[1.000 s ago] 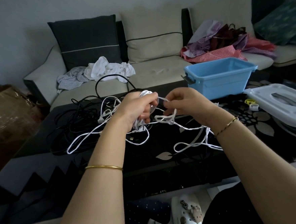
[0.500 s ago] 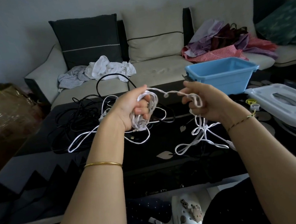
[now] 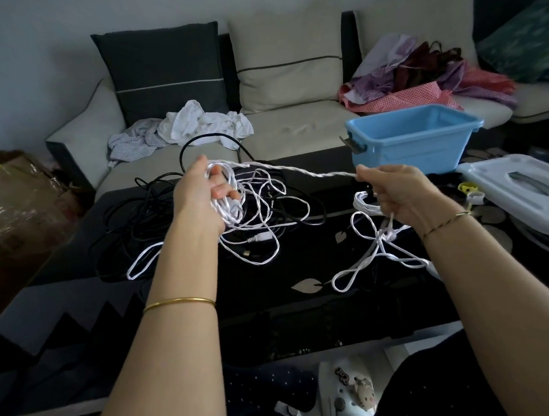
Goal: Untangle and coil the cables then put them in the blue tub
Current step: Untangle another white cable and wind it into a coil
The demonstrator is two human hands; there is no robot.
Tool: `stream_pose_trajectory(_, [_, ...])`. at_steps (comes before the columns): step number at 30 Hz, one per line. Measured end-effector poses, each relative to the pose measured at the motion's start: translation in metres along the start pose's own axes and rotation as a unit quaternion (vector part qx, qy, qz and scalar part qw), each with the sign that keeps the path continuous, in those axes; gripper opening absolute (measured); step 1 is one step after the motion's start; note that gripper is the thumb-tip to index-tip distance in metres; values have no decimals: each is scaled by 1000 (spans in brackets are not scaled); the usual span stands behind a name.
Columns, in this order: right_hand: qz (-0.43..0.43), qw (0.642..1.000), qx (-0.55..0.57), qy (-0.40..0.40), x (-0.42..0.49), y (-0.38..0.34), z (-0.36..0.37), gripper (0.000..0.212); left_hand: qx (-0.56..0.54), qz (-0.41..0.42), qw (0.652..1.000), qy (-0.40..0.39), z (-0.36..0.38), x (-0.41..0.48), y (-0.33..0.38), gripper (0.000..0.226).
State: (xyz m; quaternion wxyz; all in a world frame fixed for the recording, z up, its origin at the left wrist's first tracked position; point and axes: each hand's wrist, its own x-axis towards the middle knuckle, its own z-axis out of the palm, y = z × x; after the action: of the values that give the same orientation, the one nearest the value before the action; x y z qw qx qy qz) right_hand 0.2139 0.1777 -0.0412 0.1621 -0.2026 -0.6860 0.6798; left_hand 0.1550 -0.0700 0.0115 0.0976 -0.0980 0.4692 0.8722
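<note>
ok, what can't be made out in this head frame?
All head view:
Inside the blue tub: its near wall hides the floor, contents unknown.
Grip of the right hand: the hand's back hides which white cable strands it pinches.
White cable's lower run: passes behind the right forearm.
The black cables: dark against the dark table, loops inseparable.

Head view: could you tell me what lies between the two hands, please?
A twisted stretch of white cable runs from left hand to right hand, head view.
</note>
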Motion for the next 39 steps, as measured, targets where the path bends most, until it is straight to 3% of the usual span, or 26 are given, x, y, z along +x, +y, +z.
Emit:
stream_pose_trajectory(3, [-40,962,-256,82,5,15,5,35,51,10,997,-57,10,-8,-2,38])
stream_pose_trajectory(6, [-25,873,-487,9,9,24,8,27,236,44,963,-120,14,-10,-7,40])
stream_pose_trajectory(8, [-65,853,-518,-23,7,23,13,16,317,48,935,-152,17,-11,-11,40])
stream_pose_trajectory(10, [-131,898,-419,-26,-4,11,23,22,340,39,925,-168,19,-12,-14,39])
stream_pose_trajectory(12, [-132,966,-209,-73,-18,-4,35,30,351,38,919,-176,23,-12,-17,38])
stream_pose_trajectory(13, [-123,978,-128,-106,-25,-12,41,32,352,37,918,-180,24,-13,-18,39])
stream_pose_trajectory(17, [-158,969,-109,-156,-38,-19,53,18,335,29,923,-185,27,-13,-20,40])
stream_pose_trajectory(21, [-184,969,-139,-91,-36,-20,49,6,338,20,922,-186,25,-13,-21,40])
stream_pose_trajectory(25, [-210,956,-199,-48,-32,-27,42,15,330,4,919,-214,26,-16,-21,40])
stream_pose_trajectory(28, [-183,957,-219,-53,-30,-25,44,26,284,-13,929,-239,28,-17,-18,41])
stream_pose_trajectory(33, [-89,975,-105,-176,-32,-21,46,39,179,-42,953,-239,26,-20,-13,43])
stream_pose_trajectory(39, [-114,981,-60,-143,-35,-21,45,49,204,-35,956,-210,27,-19,-16,46])
